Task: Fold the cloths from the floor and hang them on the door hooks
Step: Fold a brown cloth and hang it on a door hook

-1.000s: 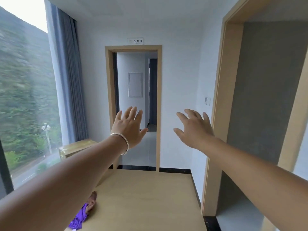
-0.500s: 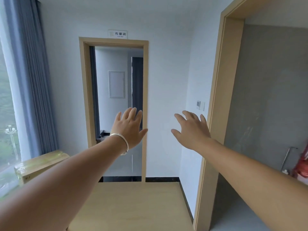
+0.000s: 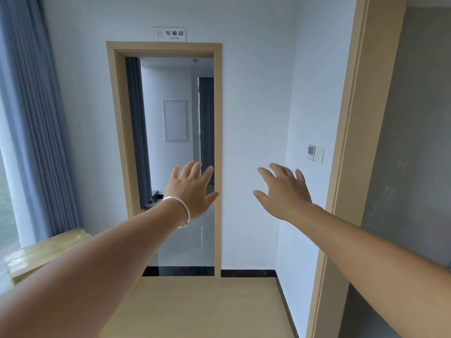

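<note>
Both arms are stretched out in front of me at chest height. My left hand point(image 3: 191, 190), with a silver bangle on the wrist, has its fingers spread and holds nothing. My right hand point(image 3: 284, 190) is also spread and empty. Neither hand touches anything. No cloth and no door hooks show in this view.
An open doorway point(image 3: 168, 152) with a tan frame lies straight ahead, under a small sign point(image 3: 169, 34). A second tan door frame point(image 3: 351, 152) stands close on the right. Grey curtains point(image 3: 31, 118) hang at the left window, above a wooden ledge point(image 3: 36, 254). A light switch point(image 3: 315, 153) is on the right wall.
My view has swung right, away from the window. The purple cloth seen at the bottom left a second ago is out of view. Both hands stay spread and empty.
</note>
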`<action>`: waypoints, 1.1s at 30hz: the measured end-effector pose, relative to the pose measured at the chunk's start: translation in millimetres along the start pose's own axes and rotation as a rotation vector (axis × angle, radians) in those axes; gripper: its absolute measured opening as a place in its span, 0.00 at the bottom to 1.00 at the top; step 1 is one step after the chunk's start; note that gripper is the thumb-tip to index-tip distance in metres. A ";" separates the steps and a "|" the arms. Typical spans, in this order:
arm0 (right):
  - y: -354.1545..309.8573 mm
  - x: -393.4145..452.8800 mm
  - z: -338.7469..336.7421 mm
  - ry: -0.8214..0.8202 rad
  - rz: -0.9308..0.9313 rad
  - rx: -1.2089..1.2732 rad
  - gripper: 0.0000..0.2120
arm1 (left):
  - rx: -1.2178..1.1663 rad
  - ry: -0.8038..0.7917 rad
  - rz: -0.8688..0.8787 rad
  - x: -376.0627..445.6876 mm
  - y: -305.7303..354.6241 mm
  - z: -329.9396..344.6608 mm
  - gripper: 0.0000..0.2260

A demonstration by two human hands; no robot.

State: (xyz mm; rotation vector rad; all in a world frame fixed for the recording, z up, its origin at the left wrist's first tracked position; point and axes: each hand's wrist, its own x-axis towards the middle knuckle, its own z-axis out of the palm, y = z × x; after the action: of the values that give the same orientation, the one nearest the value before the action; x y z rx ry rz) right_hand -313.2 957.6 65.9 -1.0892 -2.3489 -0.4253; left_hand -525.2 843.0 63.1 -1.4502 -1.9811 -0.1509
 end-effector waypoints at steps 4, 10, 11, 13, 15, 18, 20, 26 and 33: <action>25.8 61.0 38.5 0.026 -0.025 0.003 0.27 | 0.028 -0.013 -0.018 65.2 -0.6 31.7 0.31; 61.3 140.4 83.6 0.036 -0.046 -0.019 0.27 | 0.012 -0.010 -0.047 144.0 5.0 78.6 0.31; 65.2 153.0 92.5 0.035 -0.043 -0.017 0.27 | 0.010 -0.020 -0.048 155.2 6.0 89.3 0.30; 69.4 174.2 110.6 0.019 -0.045 -0.019 0.27 | 0.019 -0.050 -0.041 175.6 4.8 109.6 0.31; 71.1 194.5 130.1 0.007 -0.060 -0.023 0.28 | 0.024 -0.058 -0.040 197.2 -0.5 130.7 0.31; 73.2 230.7 159.2 -0.001 -0.066 -0.021 0.28 | 0.017 -0.058 -0.045 234.0 -10.3 163.5 0.31; 73.6 256.8 180.5 -0.010 -0.060 -0.022 0.28 | 0.007 -0.059 -0.036 258.6 -17.0 188.8 0.31; 58.6 352.3 246.5 -0.031 -0.072 -0.078 0.28 | -0.029 -0.052 -0.053 328.4 -58.1 274.0 0.30; -31.3 487.3 326.9 -0.028 -0.204 -0.041 0.27 | -0.014 -0.096 -0.154 383.6 -178.3 375.5 0.30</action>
State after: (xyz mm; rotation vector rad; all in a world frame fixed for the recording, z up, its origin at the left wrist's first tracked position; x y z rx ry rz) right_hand -707.7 1393.1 72.9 -0.8813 -2.4967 -0.5374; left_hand -909.9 1257.2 43.9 -1.3349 -2.1739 -0.1655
